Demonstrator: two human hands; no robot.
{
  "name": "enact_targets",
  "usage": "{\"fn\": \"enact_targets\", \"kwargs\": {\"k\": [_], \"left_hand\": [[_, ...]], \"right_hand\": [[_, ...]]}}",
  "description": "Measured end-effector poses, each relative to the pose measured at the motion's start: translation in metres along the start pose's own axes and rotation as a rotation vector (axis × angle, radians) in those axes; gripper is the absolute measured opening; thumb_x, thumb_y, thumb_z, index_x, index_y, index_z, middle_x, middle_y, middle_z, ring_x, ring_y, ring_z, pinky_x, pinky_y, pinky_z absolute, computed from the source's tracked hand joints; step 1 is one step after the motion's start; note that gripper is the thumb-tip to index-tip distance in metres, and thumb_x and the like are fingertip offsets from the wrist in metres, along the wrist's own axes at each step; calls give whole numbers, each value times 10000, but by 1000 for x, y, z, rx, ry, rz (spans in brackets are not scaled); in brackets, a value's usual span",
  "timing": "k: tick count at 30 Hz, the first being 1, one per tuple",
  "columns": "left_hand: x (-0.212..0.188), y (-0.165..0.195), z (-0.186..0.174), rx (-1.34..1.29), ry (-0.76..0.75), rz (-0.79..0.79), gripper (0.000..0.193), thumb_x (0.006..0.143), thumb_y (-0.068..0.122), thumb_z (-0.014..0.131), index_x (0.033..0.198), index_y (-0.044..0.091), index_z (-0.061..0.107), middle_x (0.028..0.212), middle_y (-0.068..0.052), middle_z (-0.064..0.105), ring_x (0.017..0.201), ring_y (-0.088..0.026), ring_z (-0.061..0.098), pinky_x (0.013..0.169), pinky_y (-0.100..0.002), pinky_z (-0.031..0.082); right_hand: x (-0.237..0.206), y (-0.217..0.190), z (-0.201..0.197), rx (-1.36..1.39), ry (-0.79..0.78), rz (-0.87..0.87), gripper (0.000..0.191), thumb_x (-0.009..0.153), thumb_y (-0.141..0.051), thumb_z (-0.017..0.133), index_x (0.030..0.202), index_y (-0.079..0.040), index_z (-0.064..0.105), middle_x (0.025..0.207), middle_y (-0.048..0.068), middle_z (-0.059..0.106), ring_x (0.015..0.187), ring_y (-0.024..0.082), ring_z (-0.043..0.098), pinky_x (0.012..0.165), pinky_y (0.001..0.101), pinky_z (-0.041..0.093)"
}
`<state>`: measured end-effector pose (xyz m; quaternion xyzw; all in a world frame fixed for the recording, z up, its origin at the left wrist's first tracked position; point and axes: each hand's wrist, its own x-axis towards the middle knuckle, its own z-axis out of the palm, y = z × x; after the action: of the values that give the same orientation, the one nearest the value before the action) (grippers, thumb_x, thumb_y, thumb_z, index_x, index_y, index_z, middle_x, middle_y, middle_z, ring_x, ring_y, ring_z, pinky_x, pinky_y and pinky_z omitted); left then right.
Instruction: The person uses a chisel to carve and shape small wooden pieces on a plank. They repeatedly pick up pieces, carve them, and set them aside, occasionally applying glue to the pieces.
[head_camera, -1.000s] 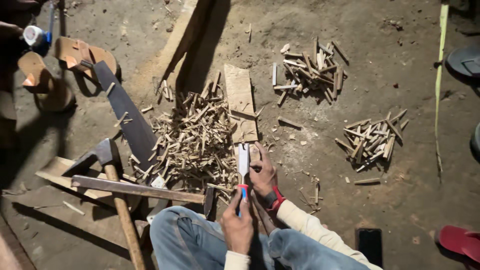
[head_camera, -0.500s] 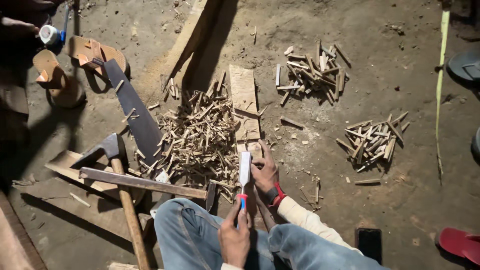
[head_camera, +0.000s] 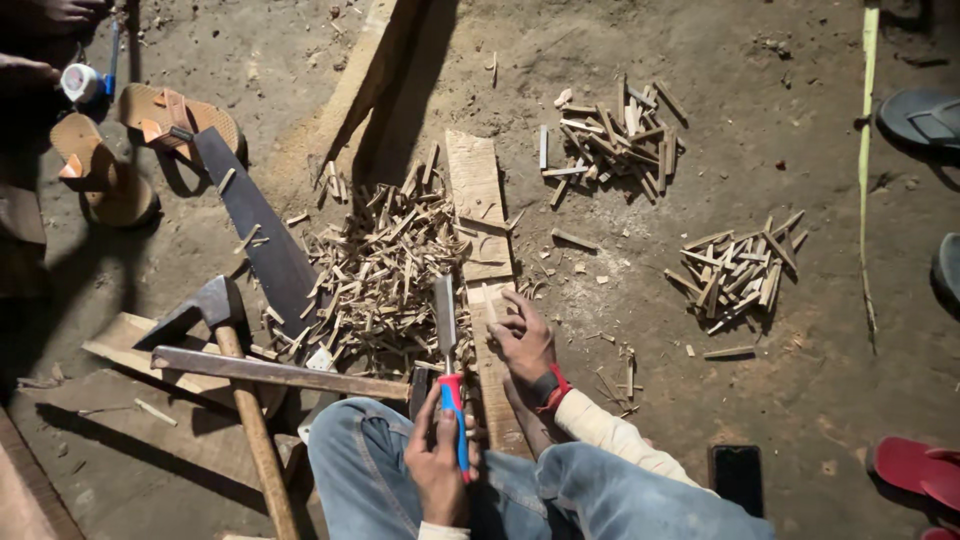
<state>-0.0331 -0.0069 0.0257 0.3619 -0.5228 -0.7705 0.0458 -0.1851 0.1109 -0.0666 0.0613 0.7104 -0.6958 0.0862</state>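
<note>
My left hand (head_camera: 438, 462) grips the red and blue handle of a chisel (head_camera: 446, 330). Its flat metal blade points away from me, along the left edge of a narrow wooden plank (head_camera: 476, 195) that lies on the dirt floor. My right hand (head_camera: 524, 342), with a red band at the wrist, rests on the near part of the plank and pinches a small piece of wood (head_camera: 493, 308) beside the blade. A heap of split wood slivers (head_camera: 378, 268) lies just left of the plank. My jeans-clad knees frame both hands.
A handsaw (head_camera: 258, 228) and an axe (head_camera: 222, 312) with a long wooden handle lie at the left on boards. Two piles of short sticks (head_camera: 610, 140) (head_camera: 740, 268) sit at the right. A dark phone (head_camera: 737, 476), sandals (head_camera: 112, 180) and a red slipper (head_camera: 922, 470) lie around.
Both hands stay at the plank with the chisel in the same grip; the blade shifts slightly. The view has drifted a little.
</note>
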Motion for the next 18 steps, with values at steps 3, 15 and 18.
{"fn": "enact_targets", "kwargs": {"k": [3, 15, 18], "left_hand": [[-6, -6, -9, 109, 18, -4, 443, 968, 198, 594, 1406, 139, 617, 747, -74, 691, 415, -103, 524, 336, -266, 401], [-7, -24, -8, 212, -124, -18, 469, 966, 160, 603, 1435, 142, 603, 736, -36, 664, 433, -83, 513, 366, -261, 417], [-7, -22, -7, 237, -112, -34, 477, 961, 154, 600, 1438, 143, 600, 740, -36, 672, 438, -82, 518, 369, -263, 423]], "right_hand": [[0, 6, 0, 93, -10, -36, 461, 899, 23, 637, 1351, -48, 581, 966, 126, 774, 852, 158, 783, 705, 271, 657], [13, 45, -3, 90, 0, 207, 167, 939, -69, 695, 1057, 45, 722, 893, 115, 786, 703, 137, 739, 612, 276, 626], [16, 44, -3, 2, -93, 261, 186, 962, -125, 703, 991, 54, 748, 823, 114, 757, 658, 134, 707, 574, 274, 594]]}}
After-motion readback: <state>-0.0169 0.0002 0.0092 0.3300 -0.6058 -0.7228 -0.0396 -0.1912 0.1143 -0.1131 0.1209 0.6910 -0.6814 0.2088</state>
